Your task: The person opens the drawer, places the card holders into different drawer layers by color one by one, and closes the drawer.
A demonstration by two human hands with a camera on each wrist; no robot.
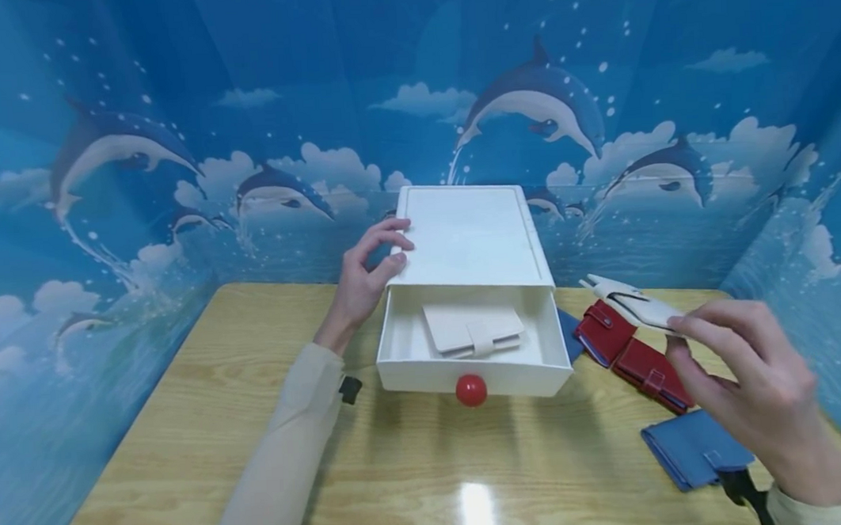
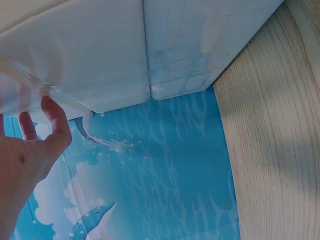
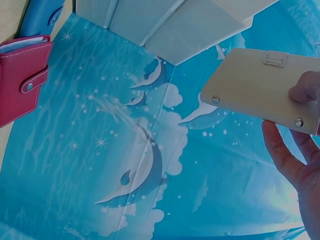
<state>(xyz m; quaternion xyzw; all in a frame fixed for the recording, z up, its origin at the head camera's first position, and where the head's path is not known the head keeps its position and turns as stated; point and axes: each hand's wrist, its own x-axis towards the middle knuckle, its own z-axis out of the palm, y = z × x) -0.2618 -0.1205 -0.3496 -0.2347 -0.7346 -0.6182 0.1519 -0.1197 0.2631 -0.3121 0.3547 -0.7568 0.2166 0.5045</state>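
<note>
A white drawer box (image 1: 465,236) stands on the table with its drawer (image 1: 405,374) pulled out, a red ball knob (image 1: 471,390) on the front. Inside the drawer lies a cream wallet (image 1: 460,328) with a strap. My left hand (image 1: 371,269) rests its fingers against the box's upper left edge; the left wrist view shows the fingertips (image 2: 50,102) at its side. Off to the right, my right hand (image 1: 754,364) pinches another cream wallet (image 3: 250,82) by one end between thumb and fingers, raised over the table. Metal snaps and a small strap loop show on it.
Right of the box lie two red wallets (image 1: 606,332) (image 1: 652,373), a blue wallet (image 1: 697,446) nearer me, and a darker blue piece (image 1: 570,334) partly behind the drawer. A blue dolphin-print sheet (image 1: 275,80) surrounds the wooden table (image 1: 256,398).
</note>
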